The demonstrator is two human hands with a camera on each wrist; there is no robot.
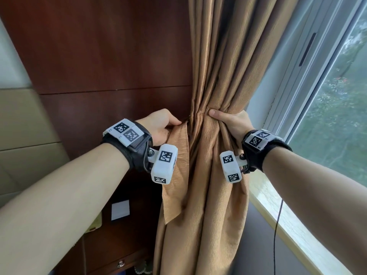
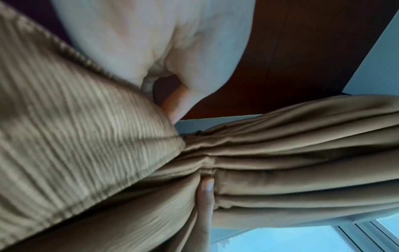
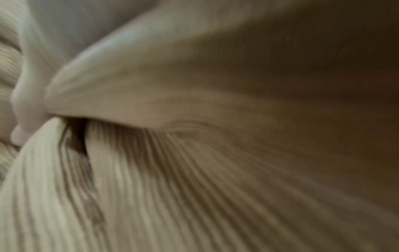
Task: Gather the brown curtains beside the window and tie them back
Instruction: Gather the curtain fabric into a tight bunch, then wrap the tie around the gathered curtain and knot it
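The brown ribbed curtain [image 1: 214, 56] hangs beside the window, pinched into a narrow waist. My right hand [image 1: 222, 118] grips that waist from the right; the thumb lies across the front and the fingers are hidden behind the folds. My left hand [image 1: 172, 127] holds the top of a flat tie-back strip [image 1: 176, 175] of the same fabric, just left of the bundle; the strip dangles below. In the left wrist view the strip [image 2: 75, 145] runs under my left hand [image 2: 162, 42] to the gathered curtain [image 2: 302, 153]. The right wrist view shows only blurred curtain folds [image 3: 194, 187].
A dark wood wall panel [image 1: 99, 56] stands behind my left hand, with a beige padded panel [image 1: 23, 126] further left. The window [image 1: 337, 116] and its sill [image 1: 288, 215] are on the right, with a black cable [image 1: 277, 225] hanging over the sill. A wooden drawer knob [image 1: 120, 263] is below.
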